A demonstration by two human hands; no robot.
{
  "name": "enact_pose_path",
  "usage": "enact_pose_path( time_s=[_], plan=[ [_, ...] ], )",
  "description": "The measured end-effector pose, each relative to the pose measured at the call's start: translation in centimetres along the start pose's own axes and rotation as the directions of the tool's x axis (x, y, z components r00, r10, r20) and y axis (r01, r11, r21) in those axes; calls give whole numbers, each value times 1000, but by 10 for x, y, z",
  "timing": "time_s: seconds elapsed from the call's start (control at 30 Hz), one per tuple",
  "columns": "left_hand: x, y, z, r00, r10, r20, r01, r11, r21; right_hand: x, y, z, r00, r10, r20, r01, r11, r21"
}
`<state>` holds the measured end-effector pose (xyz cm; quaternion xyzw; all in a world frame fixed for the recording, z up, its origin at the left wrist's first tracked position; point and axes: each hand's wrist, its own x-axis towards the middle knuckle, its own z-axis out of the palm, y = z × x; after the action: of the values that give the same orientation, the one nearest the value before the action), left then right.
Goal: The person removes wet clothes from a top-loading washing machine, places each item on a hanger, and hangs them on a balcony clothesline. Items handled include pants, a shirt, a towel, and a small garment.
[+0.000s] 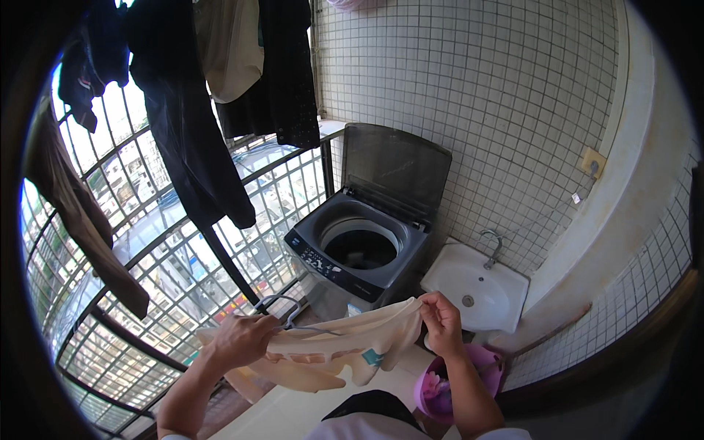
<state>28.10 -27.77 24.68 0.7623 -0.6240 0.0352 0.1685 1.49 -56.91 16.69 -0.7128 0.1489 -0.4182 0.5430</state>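
Note:
A cream garment [330, 344] with a printed patch of brown and teal is stretched between my two hands at waist height. My left hand [245, 338] grips its left part together with a pale grey clothes hanger [291, 311]. The hanger's hook rises above the cloth, and one arm runs along its upper edge. At the right end, my right hand [441, 324] pinches the fabric's top corner between thumb and fingers. The garment's lower part hangs loose in folds. Beyond it stands a top-loading washing machine [357, 242] with its lid raised and a dark drum showing.
A white washbasin [476, 289] with a chrome tap [492, 247] adjoins the tiled wall. Below it, a pink plastic bucket [426, 393] sits by my right forearm. Dark trousers [187, 126] and other laundry hang at upper left, before a barred window [275, 192]. A wall socket [593, 163] holds a plug.

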Motion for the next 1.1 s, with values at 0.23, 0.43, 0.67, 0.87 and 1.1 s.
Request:
enact_pose_path(
  time_s=[0.23,0.43,0.67,0.87,1.1],
  plan=[
    [9,42,47,988,-70,-141,17,938,-347,10,-20,53,906,-95,413,233,925,-300],
    [-23,39,39,977,-212,9,205,931,-301,14,-33,55,805,134,577,70,946,-317],
    [-111,3,34,943,-325,-74,332,935,127,-5,-39,83,824,120,554,-17,982,-187],
    [-163,6,50,886,-328,-327,356,934,27,-9,-22,131,749,31,662,167,958,-234],
    [-228,58,42,655,-663,-362,701,713,-38,-32,-23,222,484,3,875,131,989,-76]
  ],
)
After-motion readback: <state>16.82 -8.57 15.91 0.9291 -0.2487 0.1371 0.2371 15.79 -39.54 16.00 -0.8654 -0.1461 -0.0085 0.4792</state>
